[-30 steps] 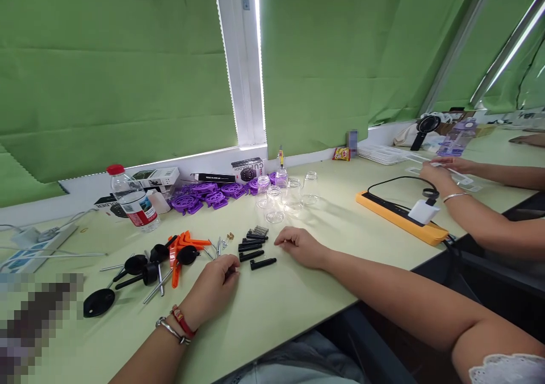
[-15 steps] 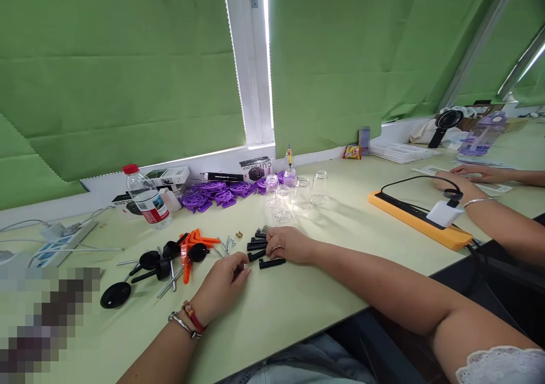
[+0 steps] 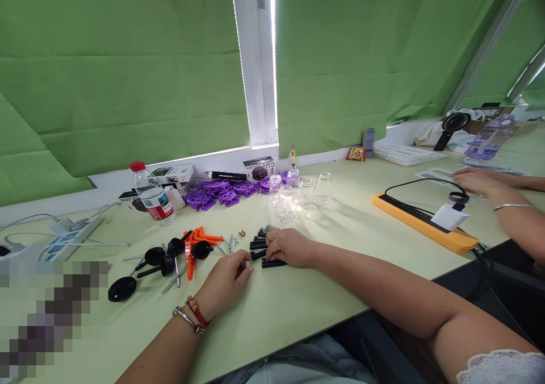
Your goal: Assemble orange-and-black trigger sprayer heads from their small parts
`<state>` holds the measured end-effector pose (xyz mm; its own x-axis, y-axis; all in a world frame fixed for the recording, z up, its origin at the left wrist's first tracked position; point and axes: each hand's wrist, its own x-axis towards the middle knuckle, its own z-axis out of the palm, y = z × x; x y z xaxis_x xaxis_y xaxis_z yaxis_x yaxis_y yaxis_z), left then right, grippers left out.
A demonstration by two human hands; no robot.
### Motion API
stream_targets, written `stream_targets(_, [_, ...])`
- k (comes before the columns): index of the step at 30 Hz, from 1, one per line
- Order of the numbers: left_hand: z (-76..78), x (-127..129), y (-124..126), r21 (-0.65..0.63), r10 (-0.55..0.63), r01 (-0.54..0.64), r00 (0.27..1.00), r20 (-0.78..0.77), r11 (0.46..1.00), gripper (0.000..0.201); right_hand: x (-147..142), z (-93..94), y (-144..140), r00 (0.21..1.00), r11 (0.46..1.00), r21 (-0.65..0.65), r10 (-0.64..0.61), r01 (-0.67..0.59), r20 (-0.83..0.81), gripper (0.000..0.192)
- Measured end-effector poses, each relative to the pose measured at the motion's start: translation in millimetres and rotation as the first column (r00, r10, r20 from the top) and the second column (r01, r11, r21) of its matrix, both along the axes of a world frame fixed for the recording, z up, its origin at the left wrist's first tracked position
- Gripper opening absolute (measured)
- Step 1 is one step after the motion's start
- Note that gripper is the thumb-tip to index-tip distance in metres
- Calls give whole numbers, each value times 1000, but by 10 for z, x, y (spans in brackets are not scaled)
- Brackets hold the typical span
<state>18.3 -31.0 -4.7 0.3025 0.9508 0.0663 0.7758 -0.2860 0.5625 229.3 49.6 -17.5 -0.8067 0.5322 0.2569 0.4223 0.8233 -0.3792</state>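
My left hand (image 3: 227,276) rests on the table with its fingers curled in, fingertips at the left end of a short black plastic piece (image 3: 258,254). From the other side, my right hand (image 3: 292,246) pinches the same piece, covering its right end. Just below lies another black piece (image 3: 272,263), partly under my right fingers. Several similar black pieces (image 3: 257,242) lie in a row behind, beside small springs (image 3: 269,228). Left of these are tiny brass parts (image 3: 242,233), metal rods (image 3: 170,283), orange plastic brackets (image 3: 199,237) and black round-headed parts (image 3: 122,289).
Clear jars (image 3: 286,202) stand behind my hands, near purple plastic parts (image 3: 215,193) and a red-capped bottle (image 3: 154,199). An orange power strip (image 3: 419,222) with a white charger (image 3: 449,217) lies to the right. Beyond it are another person's hands (image 3: 477,180).
The view has shifted slightly, so things appear a little further right. My right fingers have moved down over the lower black piece's end. The other person's hands have moved slightly.
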Motion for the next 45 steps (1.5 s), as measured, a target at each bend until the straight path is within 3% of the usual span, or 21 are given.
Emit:
stream_targets(5, [-26, 9, -29, 47, -19, 22, 998, -61, 999, 28, 4, 3, 4, 1000, 999, -46, 4, -6, -29, 24])
stream_targets(13, [-57, 112, -72, 136, -159, 206, 941, -298, 969, 36, -25, -22, -18, 999, 999, -13, 43, -43, 7, 19])
stream_targets(26, [-36, 95, -83, 142, -144, 195, 941, -307, 970, 34, -62, 26, -108, 999, 999, 29, 32, -33, 43, 20])
stream_targets(29, [-49, 84, -58, 170, -109, 168, 944, -313, 971, 35, -21, 81, -90, 999, 1000, 6, -12, 12, -33, 19])
stream_targets(33, [-83, 89, 17, 204, -41, 114, 943, -330, 972, 36, 110, 140, 21, 928, 970, -176, -217, 169, -303, 11])
stream_targets(38, [-111, 119, 90, 214, -5, 81, 942, -335, 974, 37, 210, 119, 120, 831, 828, -536, -407, 161, -379, 9])
stream_targets(45, [-119, 107, 102, 208, 20, 46, 953, -303, 977, 38, 203, 147, 110, 805, 778, -615, -443, 127, -394, 10])
